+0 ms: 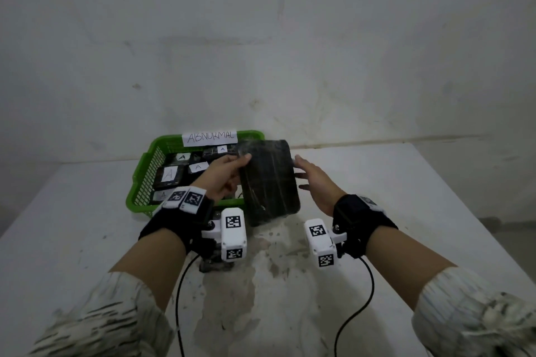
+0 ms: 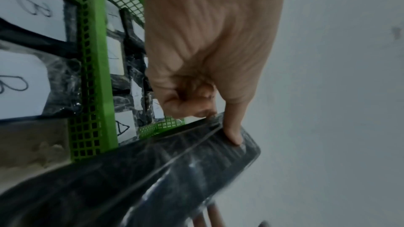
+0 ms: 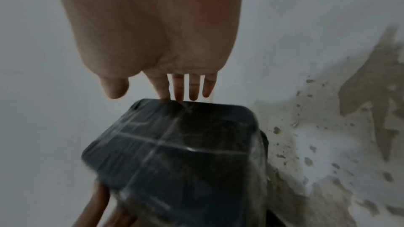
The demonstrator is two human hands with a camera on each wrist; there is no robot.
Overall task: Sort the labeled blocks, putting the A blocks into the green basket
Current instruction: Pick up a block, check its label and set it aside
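Note:
A large black block (image 1: 268, 181) wrapped in clear film is held up on edge above the table, just right of the green basket (image 1: 142, 182); no label shows on its visible face. My left hand (image 1: 224, 175) grips its left edge, thumb on the near face and fingers behind. My right hand (image 1: 314, 180) is at its right edge with fingers straight, the fingertips (image 3: 179, 96) touching the block (image 3: 174, 158). The basket holds several black blocks with white A labels (image 1: 169, 174). In the left wrist view the left thumb (image 2: 233, 127) presses on the block (image 2: 153, 175).
The basket carries a paper sign reading ABNORMAL (image 1: 210, 138) on its far rim. Outside the basket wall (image 2: 87, 75), blocks labelled B (image 2: 22, 84) lie close by. The white table (image 1: 406, 211) has worn, stained patches. Two black cables (image 1: 356, 310) trail toward me.

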